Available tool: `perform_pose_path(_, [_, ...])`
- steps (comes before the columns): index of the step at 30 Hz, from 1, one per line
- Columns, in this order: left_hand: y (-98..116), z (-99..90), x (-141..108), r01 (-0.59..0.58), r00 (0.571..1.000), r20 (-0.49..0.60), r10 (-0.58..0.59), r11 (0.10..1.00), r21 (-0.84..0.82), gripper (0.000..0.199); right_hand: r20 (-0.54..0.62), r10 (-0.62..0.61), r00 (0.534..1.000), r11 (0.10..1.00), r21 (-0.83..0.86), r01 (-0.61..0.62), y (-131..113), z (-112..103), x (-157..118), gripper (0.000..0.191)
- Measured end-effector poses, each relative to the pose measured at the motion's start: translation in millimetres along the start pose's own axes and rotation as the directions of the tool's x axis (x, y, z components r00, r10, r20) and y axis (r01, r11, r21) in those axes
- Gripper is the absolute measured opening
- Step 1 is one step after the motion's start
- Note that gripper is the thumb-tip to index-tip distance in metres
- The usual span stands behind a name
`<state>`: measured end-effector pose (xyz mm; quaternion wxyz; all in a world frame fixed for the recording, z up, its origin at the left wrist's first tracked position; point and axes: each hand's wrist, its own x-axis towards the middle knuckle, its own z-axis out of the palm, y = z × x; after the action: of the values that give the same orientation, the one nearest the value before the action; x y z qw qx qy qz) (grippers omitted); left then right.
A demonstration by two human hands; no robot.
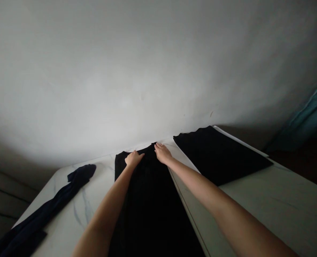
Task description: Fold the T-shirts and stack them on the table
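Note:
A long black cloth garment (150,210) lies flat on the white marble table (70,210), running away from me. My left hand (133,159) rests on its far end near the left edge, and my right hand (162,153) lies flat on the same end with the fingers on the cloth. Neither hand visibly pinches the fabric. To the right sits a second black cloth (217,155) with a wavy far edge. A crumpled dark navy garment (55,198) lies along the table's left side, away from both hands.
A white sheet or board (240,141) lies under the far edge of the right black cloth. A grey wall (147,71) stands behind the table. A teal fabric (305,114) hangs at the right, and the table's edge drops away at the lower left.

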<state>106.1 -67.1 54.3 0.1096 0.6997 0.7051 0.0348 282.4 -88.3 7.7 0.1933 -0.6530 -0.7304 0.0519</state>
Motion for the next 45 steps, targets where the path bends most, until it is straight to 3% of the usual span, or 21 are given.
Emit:
perform_pose_path(3, [0,9.0,0,0.023,1.0,0.021,-0.023,1.0,-0.007,0.051,0.043,-0.048,0.998,0.999,0.002,0.048,4,8,26,0.049])
perform_pose_path(7, [3,19.0,9,0.032,0.999,0.016,-0.031,0.997,-0.071,0.044,0.08,-0.041,0.996,0.999,-0.007,0.042,6,29,41,0.049])
perform_pose_path(15, [8,27.7,19,-0.04,0.999,-0.012,0.039,0.966,-0.257,0.012,0.075,-0.02,0.997,1.0,-0.021,0.022,12,40,39,0.053])
perform_pose_path(22, [23,23.3,0,-0.026,0.988,-0.152,-0.028,0.939,-0.343,0.019,0.077,0.004,0.997,1.0,0.014,-0.005,14,38,38,0.051])
perform_pose_path(25, [20,17.0,-11,-0.027,0.986,-0.165,-0.019,0.961,-0.274,0.02,0.118,0.001,0.993,1.0,0.007,-0.002,13,36,39,0.051])
perform_pose_path(31, [9,11.7,-22,0.007,0.998,-0.064,-0.007,1.0,0.003,0.029,0.108,0.004,0.994,1.0,-0.024,-0.001,12,37,39,0.052])
perform_pose_path(40, [-6,-2.9,-7,0.035,0.999,-0.03,-0.036,0.999,-0.016,0.024,0.114,0.015,0.993,1.0,-0.019,-0.013,12,40,38,0.053])
perform_pose_path(45, [-14,-1.1,0,0.062,0.998,0.029,-0.064,0.997,0.055,0.035,0.112,0.007,0.994,1.0,-0.017,-0.005,14,42,39,0.054])
